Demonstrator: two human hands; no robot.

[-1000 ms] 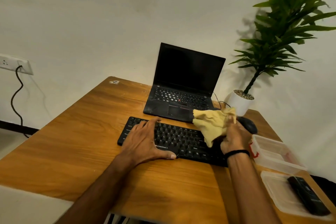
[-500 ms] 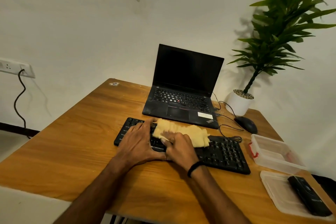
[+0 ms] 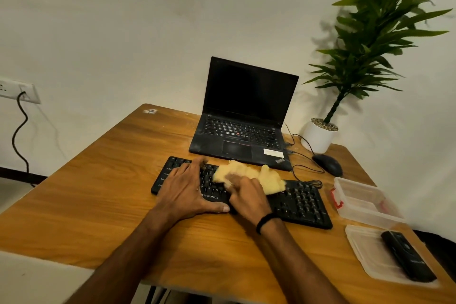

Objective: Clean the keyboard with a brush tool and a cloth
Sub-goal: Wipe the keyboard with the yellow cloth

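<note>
Wooden table (image 3: 98, 192): open laptop (image 3: 237, 145) at back, black keyboard (image 3: 301, 202) before it, mouse (image 3: 328, 164) and white plant pot (image 3: 318, 138) at right, clear container (image 3: 365, 202) and lid (image 3: 370, 254) near right edge.

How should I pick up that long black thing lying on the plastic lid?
Pinch the black tool across its narrow middle, coming straight down from above. It lies flat on the lid, so nothing fits underneath, but both long sides look free, and gripping the middle should keep it balanced.
</note>
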